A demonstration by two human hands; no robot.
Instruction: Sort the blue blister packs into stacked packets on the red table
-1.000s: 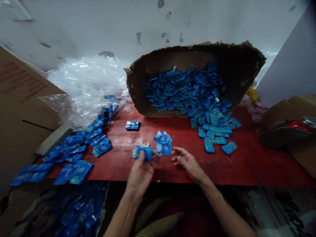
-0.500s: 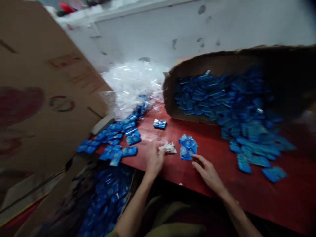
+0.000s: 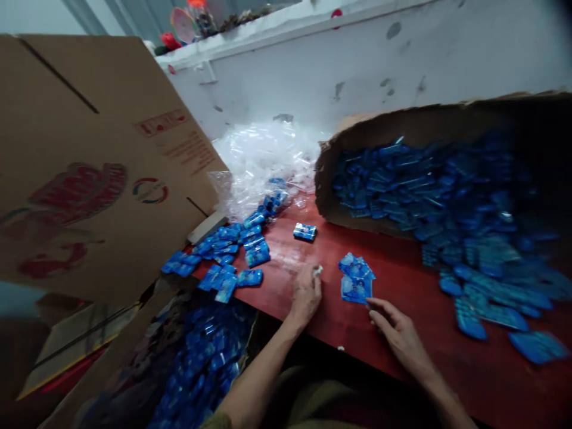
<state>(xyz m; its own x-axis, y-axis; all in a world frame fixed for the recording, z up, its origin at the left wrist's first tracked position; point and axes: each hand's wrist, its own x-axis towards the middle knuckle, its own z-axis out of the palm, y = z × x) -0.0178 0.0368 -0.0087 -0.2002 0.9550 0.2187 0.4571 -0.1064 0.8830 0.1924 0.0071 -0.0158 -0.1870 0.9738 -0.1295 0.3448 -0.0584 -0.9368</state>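
My left hand [image 3: 305, 298] is closed over a white crumpled wad [image 3: 317, 271], and only a bit of it shows at the fingertips. To its right, several blue printed packets [image 3: 356, 280] lie loosely stacked on the red tabletop. My right hand [image 3: 397, 330] has its fingers apart, and the index fingertip is at the lower right corner of that stack. I cannot tell whether it touches. Beyond my left hand lies one small blue bundle [image 3: 305, 232].
On the right, a cardboard box [image 3: 324, 179] on its side spills blue packets [image 3: 491, 280]. Clear plastic bags [image 3: 268, 155] are heaped at the back. More blue bundles [image 3: 257, 250] lie at left, above a box of blue packets [image 3: 201, 351]. A large carton [image 3: 102, 137] stands left.
My left hand has closed over the white wad that lay on the table. My right hand stays beside the blue packets. The whole view has shifted slightly.
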